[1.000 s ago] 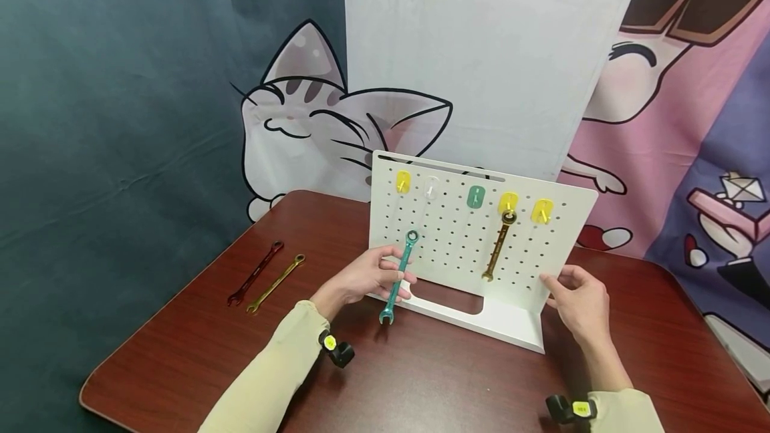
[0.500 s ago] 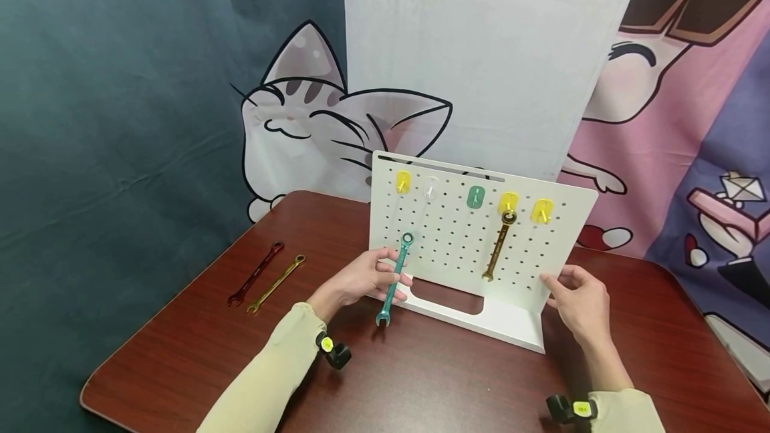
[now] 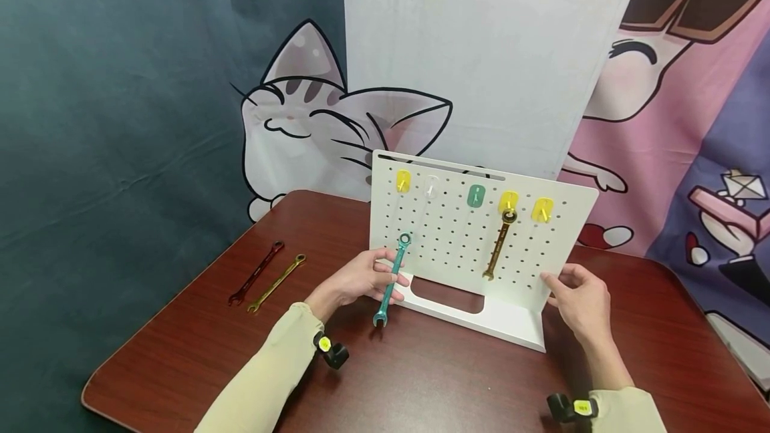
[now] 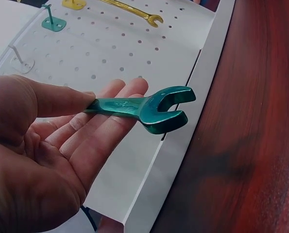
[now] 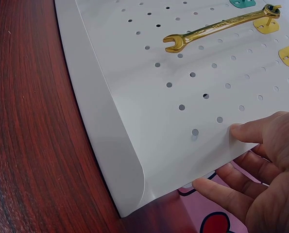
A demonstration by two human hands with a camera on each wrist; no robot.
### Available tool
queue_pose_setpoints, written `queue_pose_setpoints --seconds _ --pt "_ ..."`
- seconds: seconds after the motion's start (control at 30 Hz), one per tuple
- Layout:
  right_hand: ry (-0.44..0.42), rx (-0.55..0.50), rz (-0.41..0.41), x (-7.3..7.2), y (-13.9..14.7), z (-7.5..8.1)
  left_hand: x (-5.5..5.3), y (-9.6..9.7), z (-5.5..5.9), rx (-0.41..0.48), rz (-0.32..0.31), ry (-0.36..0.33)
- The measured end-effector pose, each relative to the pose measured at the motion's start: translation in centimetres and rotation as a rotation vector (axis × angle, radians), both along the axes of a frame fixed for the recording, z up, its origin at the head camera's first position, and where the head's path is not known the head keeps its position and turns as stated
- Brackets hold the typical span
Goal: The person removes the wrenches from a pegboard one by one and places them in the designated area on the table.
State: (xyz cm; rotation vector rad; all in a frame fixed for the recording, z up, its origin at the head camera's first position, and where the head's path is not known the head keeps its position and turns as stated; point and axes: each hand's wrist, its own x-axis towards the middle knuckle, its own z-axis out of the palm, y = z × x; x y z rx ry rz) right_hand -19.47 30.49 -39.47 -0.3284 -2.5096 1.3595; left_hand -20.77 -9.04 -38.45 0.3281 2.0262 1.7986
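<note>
My left hand pinches a teal combination wrench between thumb and fingers. Its ring end points up in front of the white pegboard; its open-ended jaw faces me, low over the table. At the board's right edge, my right hand grips it with the thumb on the front face; in the right wrist view the other fingers pass round the edge. A gold-brown wrench hangs by its ring from a yellow hook on the board.
A red wrench and a yellow-gold wrench lie on the brown table at left. Also on the board are a yellow hook, a clear hook, a green hook and another yellow hook.
My left hand has shifted slightly left and down with the teal wrench, whose ring end sits a little lower. The right hand and the pegboard have stayed put.
</note>
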Motion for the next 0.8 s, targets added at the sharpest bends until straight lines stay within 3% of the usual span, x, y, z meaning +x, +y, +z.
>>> queue_pose_setpoints --seconds 0.8 --pt "0.016 0.004 0.010 -0.1 0.2 -0.1 0.2 -1.9 -0.4 -0.046 0.020 -0.004"
